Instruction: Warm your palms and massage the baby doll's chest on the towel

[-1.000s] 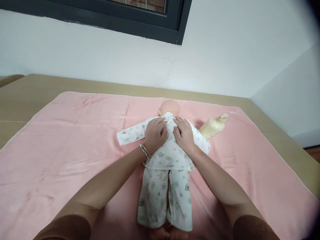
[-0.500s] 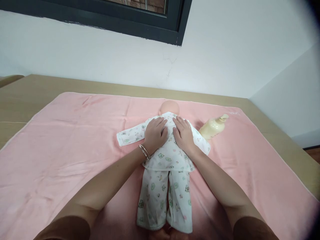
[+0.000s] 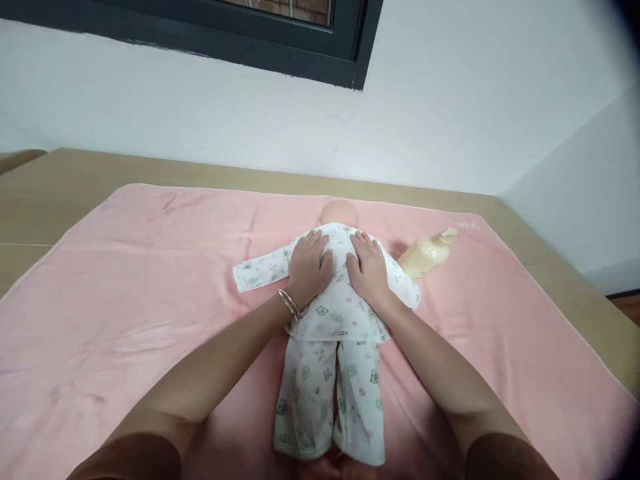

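Observation:
A baby doll (image 3: 340, 212) lies face down on a pink blanket (image 3: 150, 280), head away from me. It wears a white printed top and trousers (image 3: 330, 387). My left hand (image 3: 309, 267), with a bangle on its wrist, lies flat on the left side of the doll's upper back, fingers stretched out. My right hand (image 3: 369, 270) lies flat on the right side of the back, fingers extended too. Neither hand holds anything. The doll's left sleeve (image 3: 260, 270) sticks out sideways on the blanket.
A cream pump bottle (image 3: 426, 255) lies on its side on the blanket just right of the doll's shoulder. The blanket covers a wooden table (image 3: 60, 180) that stands against a white wall under a dark window frame (image 3: 300, 47).
Both hands have slid slightly up the doll's back toward its shoulders. Doll and bottle have stayed where they were.

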Demonstrator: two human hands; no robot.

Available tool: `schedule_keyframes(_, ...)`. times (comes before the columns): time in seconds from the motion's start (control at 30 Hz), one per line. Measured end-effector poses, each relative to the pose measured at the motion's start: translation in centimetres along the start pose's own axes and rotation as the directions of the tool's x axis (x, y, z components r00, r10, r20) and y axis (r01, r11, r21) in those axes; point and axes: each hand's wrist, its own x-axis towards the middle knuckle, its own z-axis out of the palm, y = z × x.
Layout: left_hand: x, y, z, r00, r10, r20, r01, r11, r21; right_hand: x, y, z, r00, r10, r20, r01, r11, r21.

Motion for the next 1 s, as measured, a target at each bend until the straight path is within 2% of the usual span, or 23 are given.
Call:
schedule_keyframes(0.23, 0.09, -0.39, 0.31, 1.0, -0.006, 0.012, 0.007, 0.999, -0.033, -0.06, 0.27, 0.22, 0.999, 0.008, -0.044, -0.006, 0.999, 0.047)
schedule_keyframes(1.0, 0.08, -0.38, 0.19, 1.0, -0.004, 0.022, 0.005, 0.999, -0.051, -0.1, 0.21, 0.26, 0.997, 0.005, -0.072, -0.001, 0.999, 0.054)
